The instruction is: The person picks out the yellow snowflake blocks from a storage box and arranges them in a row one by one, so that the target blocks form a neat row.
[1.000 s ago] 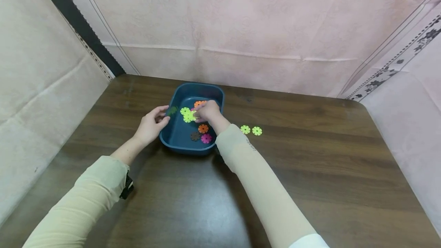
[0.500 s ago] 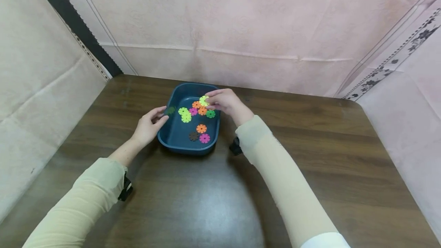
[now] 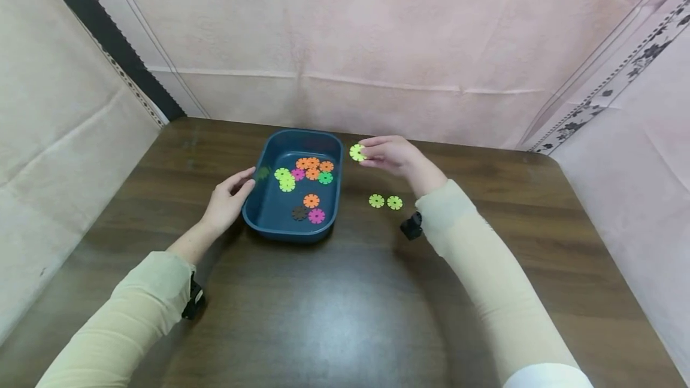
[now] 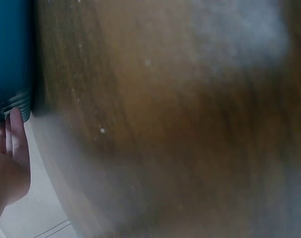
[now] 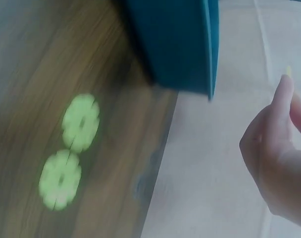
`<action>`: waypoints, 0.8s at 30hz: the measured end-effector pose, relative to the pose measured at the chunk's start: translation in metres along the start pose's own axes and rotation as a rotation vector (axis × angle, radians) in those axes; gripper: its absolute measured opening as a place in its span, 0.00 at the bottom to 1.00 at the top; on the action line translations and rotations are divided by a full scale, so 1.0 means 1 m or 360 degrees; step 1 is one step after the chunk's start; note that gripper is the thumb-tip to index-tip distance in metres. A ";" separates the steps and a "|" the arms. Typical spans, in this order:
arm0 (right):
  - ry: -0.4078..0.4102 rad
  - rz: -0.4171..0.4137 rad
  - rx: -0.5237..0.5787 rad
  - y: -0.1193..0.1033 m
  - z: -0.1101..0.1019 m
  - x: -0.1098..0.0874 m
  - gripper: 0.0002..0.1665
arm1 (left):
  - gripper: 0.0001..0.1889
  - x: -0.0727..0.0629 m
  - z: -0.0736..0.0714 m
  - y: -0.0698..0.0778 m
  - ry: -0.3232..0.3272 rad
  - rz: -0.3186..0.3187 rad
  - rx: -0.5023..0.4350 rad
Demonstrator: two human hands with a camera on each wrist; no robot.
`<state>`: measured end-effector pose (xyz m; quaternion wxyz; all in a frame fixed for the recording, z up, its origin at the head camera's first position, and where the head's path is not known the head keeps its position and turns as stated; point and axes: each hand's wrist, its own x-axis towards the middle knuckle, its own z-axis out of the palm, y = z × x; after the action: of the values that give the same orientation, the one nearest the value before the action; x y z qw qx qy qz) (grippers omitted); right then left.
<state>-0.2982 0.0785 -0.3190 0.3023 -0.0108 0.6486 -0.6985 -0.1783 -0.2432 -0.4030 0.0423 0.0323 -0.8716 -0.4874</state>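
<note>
My right hand [image 3: 396, 156] pinches a yellow-green notched plastic disc [image 3: 357, 152] between thumb and fingers, raised beyond the right side of a blue bin [image 3: 291, 235]. In the right wrist view only a sliver of that disc shows at the fingertips. Two matching yellow-green discs [image 3: 376, 200] lie side by side on the table below this hand. With relaxed fingers, my left hand [image 3: 222, 205] touches the bin's left side; in the left wrist view its fingers [image 4: 18, 136] lie against the outer wall. Inside the bin are orange discs [image 3: 311, 200], yellow-green, magenta, green and dark ones.
The brown wooden table [image 3: 345, 316] extends around the bin. Pale patterned cloth [image 3: 404, 35] hangs behind its far edge and along both sides. A black wrist device [image 3: 195, 298] sits at the left cuff, and another [image 3: 412, 226] at the right.
From inside the bin, my right hand has risen and moved right over the rim, carrying the yellow-green disc. My left hand has stayed at the bin's left side.
</note>
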 end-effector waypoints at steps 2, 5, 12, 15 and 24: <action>0.0001 0.0008 -0.0017 0.001 -0.011 -0.005 0.24 | 0.26 0.000 -0.002 0.000 -0.0007 -0.0020 -0.0017; 0.0015 0.0030 -0.0071 0.004 -0.027 -0.011 0.24 | 0.26 -0.001 -0.005 0.000 -0.0016 -0.0043 -0.0025; 0.0028 0.0091 -0.0212 0.019 -0.062 -0.024 0.26 | 0.25 0.000 -0.005 0.000 0.0001 -0.0044 -0.0028; 0.0021 0.0138 -0.0244 0.028 -0.074 -0.028 0.24 | 0.25 0.000 -0.004 0.001 0.0000 -0.0026 -0.0016; 0.0098 0.0240 -0.0342 0.047 -0.103 -0.035 0.22 | 0.26 0.000 -0.005 0.006 -0.0074 -0.0074 -0.0023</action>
<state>-0.2920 0.1881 -0.3652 0.3310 0.0272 0.7276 -0.6003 -0.1776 -0.2442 -0.3955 0.0111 0.0409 -0.8678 -0.4951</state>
